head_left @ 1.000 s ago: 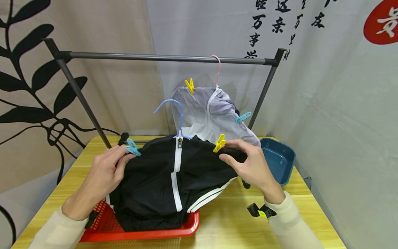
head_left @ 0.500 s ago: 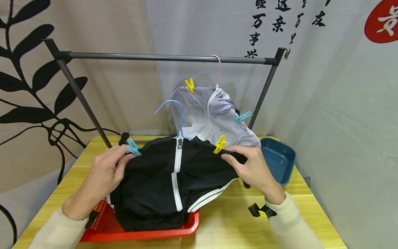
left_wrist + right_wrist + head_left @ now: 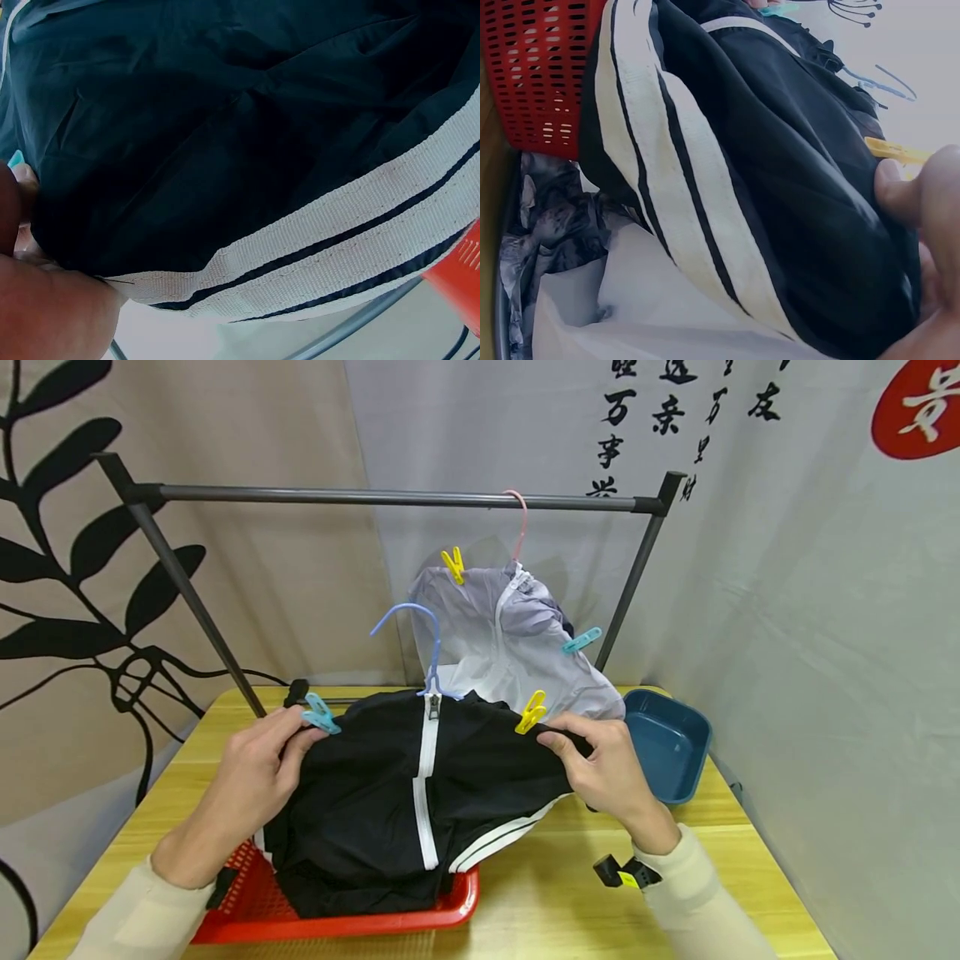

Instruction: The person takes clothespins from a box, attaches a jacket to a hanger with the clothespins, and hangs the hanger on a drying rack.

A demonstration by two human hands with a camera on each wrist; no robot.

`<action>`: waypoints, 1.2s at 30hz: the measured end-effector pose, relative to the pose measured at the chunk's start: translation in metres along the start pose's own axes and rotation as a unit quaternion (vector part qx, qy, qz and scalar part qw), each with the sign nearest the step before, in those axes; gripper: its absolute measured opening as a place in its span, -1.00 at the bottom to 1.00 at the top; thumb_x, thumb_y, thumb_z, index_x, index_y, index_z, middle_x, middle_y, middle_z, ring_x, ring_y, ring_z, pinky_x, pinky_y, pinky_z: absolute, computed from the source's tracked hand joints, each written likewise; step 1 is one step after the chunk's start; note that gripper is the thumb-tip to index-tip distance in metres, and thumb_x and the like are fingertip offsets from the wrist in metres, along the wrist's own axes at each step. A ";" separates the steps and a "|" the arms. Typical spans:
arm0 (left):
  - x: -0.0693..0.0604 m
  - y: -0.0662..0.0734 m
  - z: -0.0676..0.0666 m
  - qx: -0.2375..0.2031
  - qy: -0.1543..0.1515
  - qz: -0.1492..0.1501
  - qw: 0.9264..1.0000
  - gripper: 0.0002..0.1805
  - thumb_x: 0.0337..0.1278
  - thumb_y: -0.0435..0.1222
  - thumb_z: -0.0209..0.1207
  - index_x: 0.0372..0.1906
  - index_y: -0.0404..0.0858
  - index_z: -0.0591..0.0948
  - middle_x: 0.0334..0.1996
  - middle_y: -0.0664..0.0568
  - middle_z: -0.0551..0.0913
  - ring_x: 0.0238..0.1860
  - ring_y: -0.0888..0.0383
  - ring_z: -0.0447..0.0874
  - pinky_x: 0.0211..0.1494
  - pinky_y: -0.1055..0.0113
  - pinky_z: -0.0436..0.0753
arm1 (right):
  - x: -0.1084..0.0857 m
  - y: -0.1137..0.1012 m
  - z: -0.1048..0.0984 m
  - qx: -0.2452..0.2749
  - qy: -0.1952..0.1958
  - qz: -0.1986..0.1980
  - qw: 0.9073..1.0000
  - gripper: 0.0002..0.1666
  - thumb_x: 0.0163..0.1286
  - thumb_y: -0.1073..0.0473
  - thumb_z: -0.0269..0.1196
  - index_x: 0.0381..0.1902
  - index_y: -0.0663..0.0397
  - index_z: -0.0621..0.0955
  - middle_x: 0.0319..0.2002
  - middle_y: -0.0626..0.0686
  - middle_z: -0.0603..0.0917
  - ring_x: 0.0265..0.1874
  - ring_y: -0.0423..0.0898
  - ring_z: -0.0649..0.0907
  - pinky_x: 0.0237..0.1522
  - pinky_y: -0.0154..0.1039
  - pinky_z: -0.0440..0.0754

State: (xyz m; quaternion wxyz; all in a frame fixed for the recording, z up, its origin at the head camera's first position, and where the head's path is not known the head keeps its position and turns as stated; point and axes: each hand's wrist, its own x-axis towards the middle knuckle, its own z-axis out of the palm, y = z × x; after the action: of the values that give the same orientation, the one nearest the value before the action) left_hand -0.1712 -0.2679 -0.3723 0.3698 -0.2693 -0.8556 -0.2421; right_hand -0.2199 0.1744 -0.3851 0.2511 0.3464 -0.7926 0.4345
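Observation:
A black jacket (image 3: pixel 360 802) with a white-edged zip and white side stripes hangs on a blue hanger (image 3: pixel 433 643), whose hook sticks up free. My left hand (image 3: pixel 251 777) pinches its left shoulder beside a light blue clothespin (image 3: pixel 321 714). At the other shoulder, my right hand (image 3: pixel 611 777) holds the cloth between thumb and fingers, just right of a yellow clothespin (image 3: pixel 531 712). The jacket's lower part rests in a red basket (image 3: pixel 337 928). In the right wrist view, the right thumb (image 3: pixel 896 191) presses the black cloth near the yellow clothespin.
A dark metal rack (image 3: pixel 337 496) stands behind the jacket. From its bar a pale grey and white garment (image 3: pixel 480 618) hangs on a pink hanger (image 3: pixel 522 518), with yellow and blue clothespins. A dark blue tray (image 3: pixel 667 743) sits at the right on the wooden table (image 3: pixel 600 910).
My right hand has slid slightly outward and down along the jacket's shoulder, away from the yellow clothespin. The left hand stays in place; the head view has shifted a little.

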 end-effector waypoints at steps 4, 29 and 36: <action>-0.001 0.002 0.000 0.001 -0.004 -0.016 1.000 -0.63 0.15 -0.69 0.56 -0.07 -0.27 0.76 -0.15 -0.07 0.88 -0.18 0.08 0.78 0.17 0.76 0.55 | -0.003 0.000 0.001 -0.008 0.016 -0.004 1.000 -0.80 0.45 0.43 0.57 -0.14 0.01 0.92 -0.26 -0.02 0.96 -0.28 -0.16 0.88 -0.10 -0.45 0.74; -0.019 0.000 -0.009 -0.081 -0.297 -0.345 0.887 0.62 0.49 0.26 0.50 0.86 -0.25 -0.58 0.84 -0.59 -0.05 0.66 -0.62 0.32 0.66 -0.68 0.35 | -0.005 -0.005 -0.013 -0.045 0.121 0.022 0.991 -0.90 0.45 0.42 0.57 -0.18 0.14 0.90 -0.31 0.08 0.93 -0.38 -0.24 0.73 -0.31 -0.44 0.58; -0.023 0.015 0.000 -0.119 -0.328 -0.312 0.884 0.70 0.35 0.19 0.61 0.88 -0.21 -0.58 0.90 -0.43 -0.16 0.71 -0.48 0.27 0.72 -0.58 0.38 | -0.005 -0.008 -0.012 -0.059 0.140 0.037 0.988 -0.91 0.45 0.41 0.58 -0.19 0.14 0.90 -0.33 0.07 0.93 -0.40 -0.26 0.69 -0.36 -0.41 0.53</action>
State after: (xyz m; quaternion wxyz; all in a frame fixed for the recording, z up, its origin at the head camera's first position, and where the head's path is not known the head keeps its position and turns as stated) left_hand -0.1480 -0.2631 -0.3864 -0.0612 -0.0939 -0.9328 -0.3426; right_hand -0.2097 0.1835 -0.3790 0.3635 0.2366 -0.7862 0.4402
